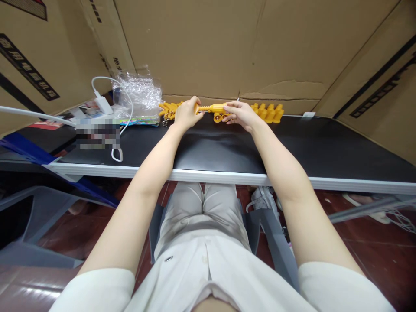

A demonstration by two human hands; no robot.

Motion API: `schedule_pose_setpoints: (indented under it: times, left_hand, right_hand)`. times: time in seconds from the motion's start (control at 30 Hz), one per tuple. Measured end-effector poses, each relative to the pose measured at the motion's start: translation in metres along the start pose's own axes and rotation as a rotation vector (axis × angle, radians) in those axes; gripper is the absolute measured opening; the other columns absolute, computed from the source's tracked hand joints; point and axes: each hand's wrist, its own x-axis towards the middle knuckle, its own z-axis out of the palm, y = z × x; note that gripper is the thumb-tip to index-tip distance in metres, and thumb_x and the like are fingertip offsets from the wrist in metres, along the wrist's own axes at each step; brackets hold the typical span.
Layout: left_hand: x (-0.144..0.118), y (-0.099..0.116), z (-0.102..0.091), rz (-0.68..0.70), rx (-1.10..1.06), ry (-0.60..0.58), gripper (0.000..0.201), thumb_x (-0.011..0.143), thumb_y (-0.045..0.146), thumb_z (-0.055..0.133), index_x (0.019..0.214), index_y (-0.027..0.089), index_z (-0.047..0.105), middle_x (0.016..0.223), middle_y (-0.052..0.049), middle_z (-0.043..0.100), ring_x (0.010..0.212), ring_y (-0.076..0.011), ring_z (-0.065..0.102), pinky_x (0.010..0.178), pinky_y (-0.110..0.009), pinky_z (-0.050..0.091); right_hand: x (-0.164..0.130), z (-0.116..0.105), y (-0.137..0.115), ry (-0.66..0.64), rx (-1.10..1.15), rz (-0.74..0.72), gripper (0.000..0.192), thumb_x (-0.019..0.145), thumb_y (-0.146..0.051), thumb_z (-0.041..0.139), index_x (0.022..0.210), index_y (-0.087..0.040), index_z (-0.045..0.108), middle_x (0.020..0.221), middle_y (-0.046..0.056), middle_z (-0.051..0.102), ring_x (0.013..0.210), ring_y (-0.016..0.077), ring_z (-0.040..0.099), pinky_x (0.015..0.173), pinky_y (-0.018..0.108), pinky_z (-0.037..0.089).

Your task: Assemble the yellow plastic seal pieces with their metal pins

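Black tabletop [221,151], silver strip [221,177] along the front edge. Near the back edge there's a row of yellow pieces [269,113] right of middle and a yellow pile [170,108] left of it. Colourful packets [143,121] sit further left, and a white cable [117,155] loops toward the front edge.

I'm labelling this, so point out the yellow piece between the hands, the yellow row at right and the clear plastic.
Yellow piece [217,107]: head view, on its thicker section.
Yellow row [269,115]: head view, a middle piece.
Clear plastic [139,96]: head view, its crumpled middle.
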Motion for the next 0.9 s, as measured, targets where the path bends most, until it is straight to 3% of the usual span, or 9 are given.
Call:
schedule_pose_setpoints:
  times: [0.23,0.43,0.9]
  left_hand:
    - [0.005,-0.006,0.009,0.011,-0.006,0.024,0.040,0.091,0.030,0.070,0.130,0.024,0.068,0.125,-0.012,0.077,0.123,-0.0329,0.069,0.113,-0.046,0.052]
    - [0.004,-0.005,0.007,0.007,0.008,0.016,0.040,0.091,0.029,0.069,0.131,0.024,0.068,0.125,-0.013,0.077,0.123,-0.0334,0.070,0.112,-0.046,0.052]
    - [0.002,-0.001,0.005,0.003,0.022,0.003,0.041,0.093,0.028,0.069,0.133,0.022,0.068,0.127,-0.014,0.076,0.122,-0.0335,0.070,0.111,-0.046,0.051]
  right_hand:
    - [-0.003,0.002,-0.003,0.013,0.046,0.033,0.017,0.101,-0.028,0.078,0.113,-0.018,0.070,0.101,0.006,0.078,0.069,0.0117,0.075,0.058,0.018,0.057]
    - [-0.004,0.003,-0.006,0.031,0.049,0.031,0.025,0.097,-0.032,0.085,0.110,-0.018,0.070,0.100,0.006,0.078,0.066,0.0108,0.074,0.057,0.018,0.058]
    - [-0.011,0.008,-0.013,0.051,0.056,0.061,0.023,0.099,-0.035,0.083,0.104,-0.017,0.068,0.086,0.002,0.074,0.058,0.0082,0.069,0.052,0.016,0.053]
